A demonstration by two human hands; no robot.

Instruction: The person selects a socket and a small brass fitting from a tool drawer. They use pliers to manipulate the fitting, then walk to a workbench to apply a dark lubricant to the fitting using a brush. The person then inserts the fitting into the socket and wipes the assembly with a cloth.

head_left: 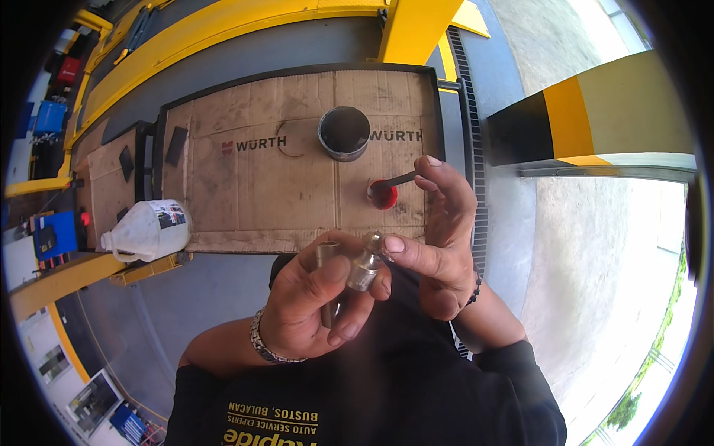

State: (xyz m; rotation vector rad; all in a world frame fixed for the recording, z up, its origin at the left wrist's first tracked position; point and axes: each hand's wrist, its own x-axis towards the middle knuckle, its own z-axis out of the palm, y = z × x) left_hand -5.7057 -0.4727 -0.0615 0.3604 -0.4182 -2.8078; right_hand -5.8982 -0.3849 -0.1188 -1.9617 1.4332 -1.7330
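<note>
My left hand (316, 293) is closed around two silver metal pieces in front of my chest. One is a long, smooth cylinder like a deep socket (327, 305); the other is a shorter knurled metal fitting (362, 275) with a narrow rounded top. A fingertip of my right hand (442, 249) touches that rounded top. Between other fingertips of the same hand is the end of a dark thin stick (401, 179). The stick runs to a red round piece (383, 195) that shows against the cardboard; whether it rests there cannot be made out.
Cardboard (253, 186) lines a black-rimmed tabletop. On it stand a round tin of dark contents (343, 134) and a dark flat piece (176, 146). A white plastic jug (152, 229) lies at the left edge. Yellow lift beams (416, 30) and a striped post (587, 111) stand around.
</note>
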